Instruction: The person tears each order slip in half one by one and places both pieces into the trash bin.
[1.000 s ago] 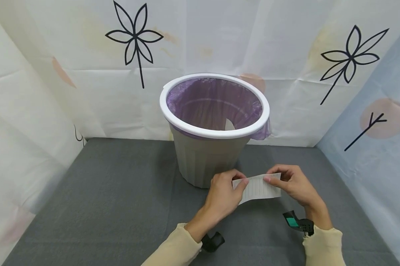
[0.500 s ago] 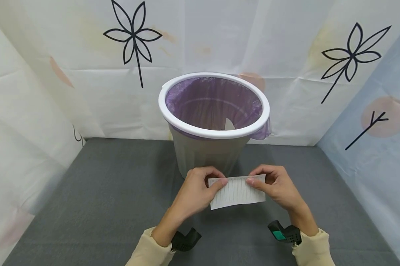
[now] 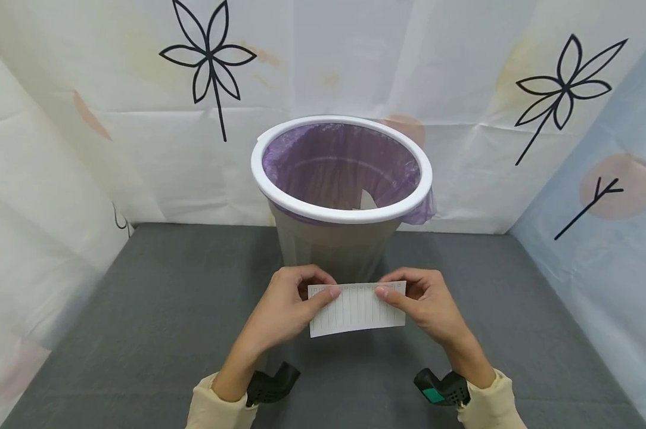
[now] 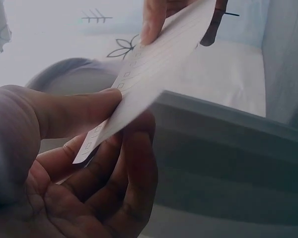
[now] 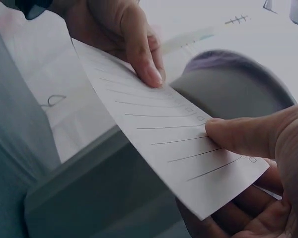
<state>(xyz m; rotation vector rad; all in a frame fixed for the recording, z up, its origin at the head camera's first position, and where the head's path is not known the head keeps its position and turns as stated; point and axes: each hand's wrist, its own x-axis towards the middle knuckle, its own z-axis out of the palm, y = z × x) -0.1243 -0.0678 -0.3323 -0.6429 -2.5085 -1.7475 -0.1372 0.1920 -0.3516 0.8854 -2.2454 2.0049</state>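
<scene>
A piece of lined paper point(image 3: 355, 313), with small printed boxes along its upper edge, is stretched between both hands in front of the bin. My left hand point(image 3: 285, 307) pinches its top edge left of the middle, thumb on the near face and fingers behind. My right hand point(image 3: 427, 304) pinches the same edge nearer the right end in the same way. In the right wrist view the paper point(image 5: 144, 119) shows its ruled lines, bowed slightly. The left wrist view has the paper point(image 4: 154, 69) at a steep slant, the left thumb on its boxed edge.
Behind the hands stands a waste bin point(image 3: 341, 216) with a white rim and a purple liner point(image 3: 323, 161). A white paper scrap point(image 3: 367, 201) lies inside it. Grey cloth point(image 3: 194, 310) covers the table, and patterned white sheets point(image 3: 140, 167) hang around it.
Both hands have moved left with the paper, from the bin's front right to directly before it. The paper has levelled out and more of its face shows. Both grips stay.
</scene>
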